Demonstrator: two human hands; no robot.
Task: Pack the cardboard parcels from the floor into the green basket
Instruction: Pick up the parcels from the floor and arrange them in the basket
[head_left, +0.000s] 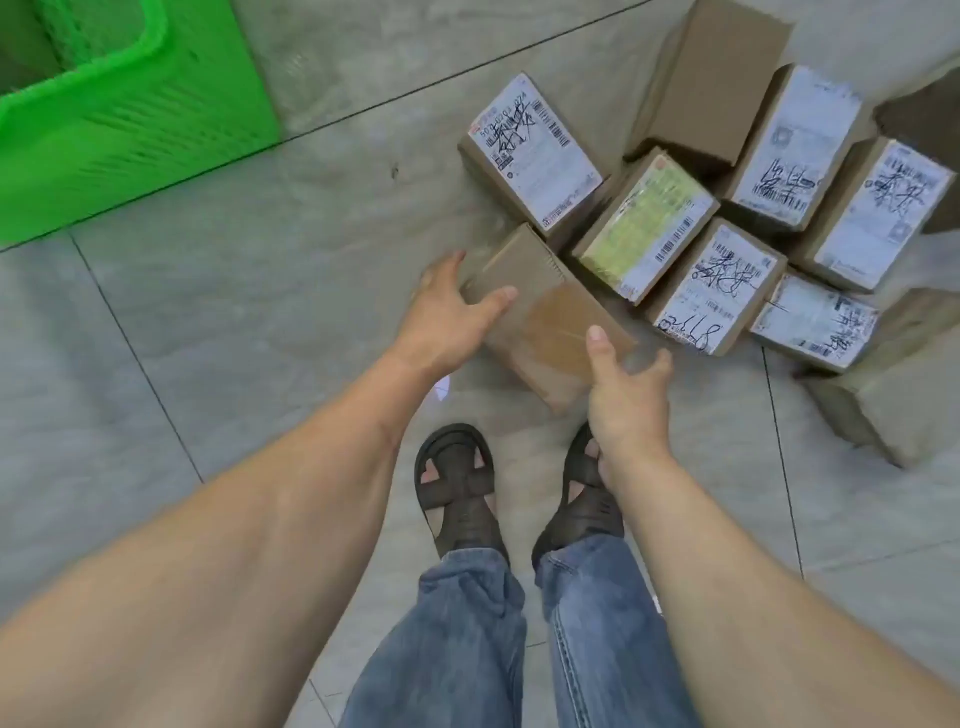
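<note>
A plain brown cardboard parcel (540, 312) lies on the grey tiled floor just ahead of my feet. My left hand (447, 317) holds its left end, thumb on the top face and fingers round the far edge. My right hand (626, 387) holds the near right end, thumb on top and fingers wrapped round the side. The green basket (130, 140) stands on the floor at the upper left, well apart from the parcel; its inside is mostly out of frame.
Several more parcels crowd the floor to the right: one with a white label (535, 150), one with a green-tinted label (647, 223), another labelled one (717, 286), a plain box (711, 78) behind. My sandalled feet (457, 488) stand below the held parcel.
</note>
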